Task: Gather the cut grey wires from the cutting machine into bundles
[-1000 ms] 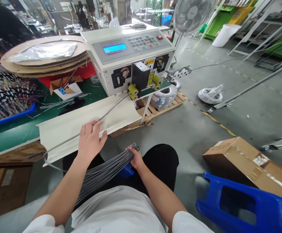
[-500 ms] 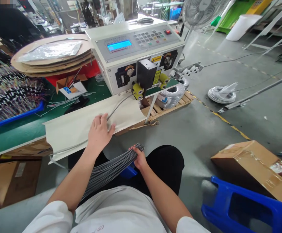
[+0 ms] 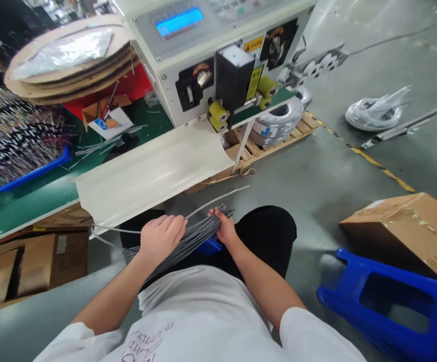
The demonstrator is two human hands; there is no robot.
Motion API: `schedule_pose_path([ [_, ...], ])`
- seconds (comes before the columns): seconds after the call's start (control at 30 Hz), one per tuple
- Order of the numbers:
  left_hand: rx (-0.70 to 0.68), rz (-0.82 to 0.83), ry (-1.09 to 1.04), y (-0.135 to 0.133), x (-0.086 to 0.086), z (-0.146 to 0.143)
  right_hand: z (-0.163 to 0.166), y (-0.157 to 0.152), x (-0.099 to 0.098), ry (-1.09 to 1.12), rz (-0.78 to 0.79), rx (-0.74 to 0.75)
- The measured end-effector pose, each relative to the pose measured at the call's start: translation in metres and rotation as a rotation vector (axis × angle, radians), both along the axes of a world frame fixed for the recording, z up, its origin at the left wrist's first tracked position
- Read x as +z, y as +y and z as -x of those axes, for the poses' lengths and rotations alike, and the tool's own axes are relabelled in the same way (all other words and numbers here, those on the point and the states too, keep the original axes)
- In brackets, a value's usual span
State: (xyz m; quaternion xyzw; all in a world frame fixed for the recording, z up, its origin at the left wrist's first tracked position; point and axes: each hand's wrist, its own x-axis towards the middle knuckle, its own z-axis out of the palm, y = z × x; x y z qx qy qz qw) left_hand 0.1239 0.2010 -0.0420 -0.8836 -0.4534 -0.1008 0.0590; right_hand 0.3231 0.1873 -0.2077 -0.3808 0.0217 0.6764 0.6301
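Observation:
A thick bundle of grey cables lies across my lap. My right hand is closed round it near its cut ends. Just above the bundle, my left hand grips a single grey cable, whose free end sticks out past the fingers to the upper right. The cable's other part runs left to the corner of the cream chute and bends there. Behind the chute stands a cable-cutting machine with a lit blue display and yellow rollers.
Left on the green bench are a blue tray of wire pieces, stacked cardboard discs and a small open box. A blue stool and a cardboard box stand right. Wire coils sit on a pallet under the machine.
My left hand has come off the chute toward my lap, bringing the single cable away from the rollers. My right hand keeps hold of the bundle. The view has tilted down and closer.

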Motion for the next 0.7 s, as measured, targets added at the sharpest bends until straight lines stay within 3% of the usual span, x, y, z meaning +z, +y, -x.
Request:
schedule_pose_path([
  [0.1, 0.001, 0.090, 0.080, -0.030, -0.022, 0.004, 0.000, 0.000, 0.000, 0.019, 0.007, 0.017],
  [0.23, 0.032, 0.245, 0.131, -0.041, -0.043, 0.010, 0.000, -0.002, 0.001, 0.023, -0.001, 0.035],
  [0.43, 0.069, 0.277, 0.074, -0.045, -0.052, 0.022, 0.002, -0.005, -0.001, -0.016, -0.039, 0.008],
  [0.7, 0.045, 0.333, 0.131, -0.050, -0.063, 0.025, 0.001, -0.008, 0.000, -0.023, 0.032, 0.000],
])
